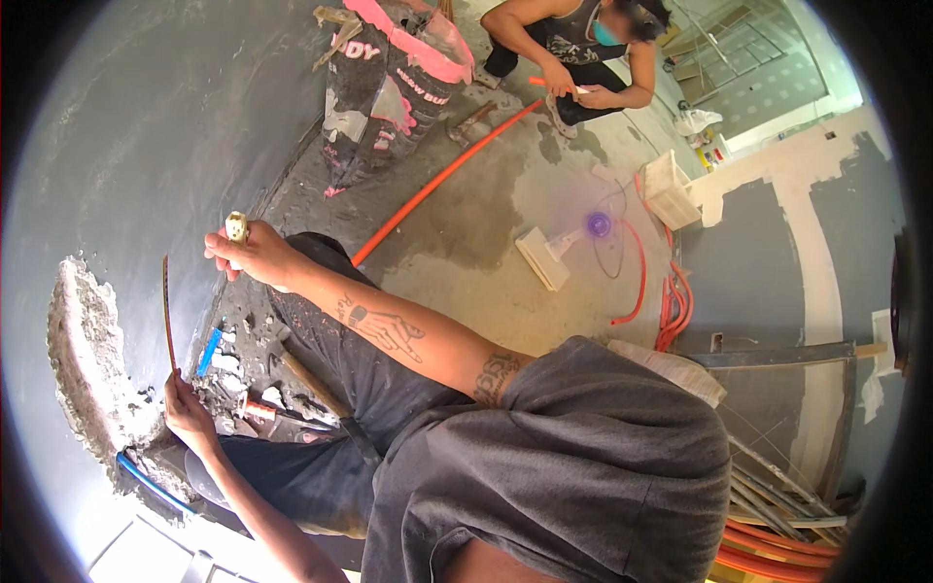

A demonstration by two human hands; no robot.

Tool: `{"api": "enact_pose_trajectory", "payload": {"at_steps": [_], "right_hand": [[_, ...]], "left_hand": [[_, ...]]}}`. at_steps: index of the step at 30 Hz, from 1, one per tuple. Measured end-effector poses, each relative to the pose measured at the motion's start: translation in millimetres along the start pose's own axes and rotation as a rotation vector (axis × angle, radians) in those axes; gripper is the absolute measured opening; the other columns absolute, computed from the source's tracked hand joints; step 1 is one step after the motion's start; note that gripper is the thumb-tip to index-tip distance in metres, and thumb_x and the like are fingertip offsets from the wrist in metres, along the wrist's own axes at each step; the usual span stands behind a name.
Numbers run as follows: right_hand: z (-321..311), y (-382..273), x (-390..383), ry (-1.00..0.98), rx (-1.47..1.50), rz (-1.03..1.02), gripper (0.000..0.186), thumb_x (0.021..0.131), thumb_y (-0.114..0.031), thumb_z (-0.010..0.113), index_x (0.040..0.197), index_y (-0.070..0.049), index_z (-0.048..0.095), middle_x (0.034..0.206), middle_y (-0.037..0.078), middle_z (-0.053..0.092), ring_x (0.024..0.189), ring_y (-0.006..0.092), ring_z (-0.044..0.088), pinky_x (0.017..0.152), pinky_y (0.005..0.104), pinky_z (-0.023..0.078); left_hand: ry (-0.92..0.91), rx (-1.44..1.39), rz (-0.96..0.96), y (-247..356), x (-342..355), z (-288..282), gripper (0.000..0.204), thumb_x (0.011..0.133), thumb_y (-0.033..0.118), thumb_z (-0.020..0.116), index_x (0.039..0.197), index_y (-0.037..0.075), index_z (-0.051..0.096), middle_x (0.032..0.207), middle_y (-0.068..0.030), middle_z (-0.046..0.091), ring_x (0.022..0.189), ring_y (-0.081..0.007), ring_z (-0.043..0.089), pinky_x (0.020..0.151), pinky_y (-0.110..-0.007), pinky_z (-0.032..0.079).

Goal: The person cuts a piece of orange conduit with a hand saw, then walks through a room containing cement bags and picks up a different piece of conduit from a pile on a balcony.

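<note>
My left hand [190,418] grips a long, thin dark strip [167,316], held upright beside the grey wall. My right hand [255,257], higher up, is closed on a short pale-yellow object [236,226] like a handle. A chipped-out hollow [92,360] in the wall is left of my left hand, with a blue pipe [155,483] at its bottom. Below my hands lie rubble, a blue piece [208,352] and a wooden-handled tool [316,382], partly beside my legs.
A co-worker [573,49] crouches at the top, holding an orange piece. A pink-rimmed black sack [379,107] stands by the wall. An orange pipe [457,160] crosses the concrete floor. Right are a white container [668,191], red tubing [673,301] and leaning lengths [768,491].
</note>
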State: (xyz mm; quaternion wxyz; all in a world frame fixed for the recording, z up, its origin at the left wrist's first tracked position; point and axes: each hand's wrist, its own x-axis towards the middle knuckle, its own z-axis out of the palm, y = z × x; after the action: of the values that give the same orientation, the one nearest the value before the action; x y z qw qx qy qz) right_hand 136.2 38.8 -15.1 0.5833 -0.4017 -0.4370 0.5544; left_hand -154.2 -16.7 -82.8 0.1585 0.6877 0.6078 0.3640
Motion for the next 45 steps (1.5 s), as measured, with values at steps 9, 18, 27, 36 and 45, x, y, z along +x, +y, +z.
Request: {"api": "enact_pose_trajectory", "payload": {"at_steps": [9,18,27,36,45], "right_hand": [[0,0,-1,-0.005,-0.015,-0.009,0.037,0.09,-0.039,0.062,0.082,-0.004,0.063,0.068,0.003,0.059,0.054,0.0099,0.055,0.05,0.0243,0.044],[-1,-2,-2,-0.016,0.002,0.004,0.038,0.091,-0.039,0.061,0.084,-0.001,0.062,0.071,0.005,0.06,0.058,0.0106,0.056,0.054,0.0248,0.047],[1,-1,-2,-0.018,-0.002,0.008,0.038,0.091,-0.038,0.061,0.084,-0.001,0.062,0.071,0.004,0.059,0.059,0.0104,0.056,0.054,0.0246,0.047],[-3,1,-1,-0.014,0.012,-0.028,0.037,0.09,-0.039,0.062,0.082,-0.003,0.062,0.069,0.003,0.059,0.054,0.0095,0.056,0.049,0.0234,0.045],[6,12,4,-0.005,0.085,0.001,0.019,0.084,-0.019,0.07,0.094,-0.005,0.061,0.08,0.002,0.063,0.068,0.01,0.06,0.061,0.025,0.052]], "left_hand": [[-0.011,-0.034,-0.049,2,-1,2,0.025,0.097,0.017,0.049,0.113,0.005,0.063,0.075,-0.0117,0.063,0.058,-0.0162,0.057,0.054,-0.032,0.046],[-0.016,-0.031,-0.048,-1,-1,2,0.025,0.097,0.018,0.049,0.113,0.005,0.063,0.076,-0.0115,0.063,0.057,-0.0156,0.056,0.053,-0.032,0.046],[-0.011,-0.027,-0.056,-1,-1,0,0.025,0.098,0.017,0.049,0.113,0.004,0.064,0.075,-0.0113,0.063,0.057,-0.0142,0.055,0.053,-0.031,0.046],[-0.017,-0.02,-0.068,2,-1,3,0.025,0.097,0.018,0.049,0.113,0.005,0.064,0.074,-0.0107,0.063,0.057,-0.0138,0.055,0.053,-0.03,0.045],[-0.068,0.111,-0.216,-16,-3,-4,0.026,0.091,0.008,0.051,0.113,0.009,0.065,0.095,-0.0197,0.067,0.085,-0.0306,0.068,0.073,-0.038,0.052]]}}
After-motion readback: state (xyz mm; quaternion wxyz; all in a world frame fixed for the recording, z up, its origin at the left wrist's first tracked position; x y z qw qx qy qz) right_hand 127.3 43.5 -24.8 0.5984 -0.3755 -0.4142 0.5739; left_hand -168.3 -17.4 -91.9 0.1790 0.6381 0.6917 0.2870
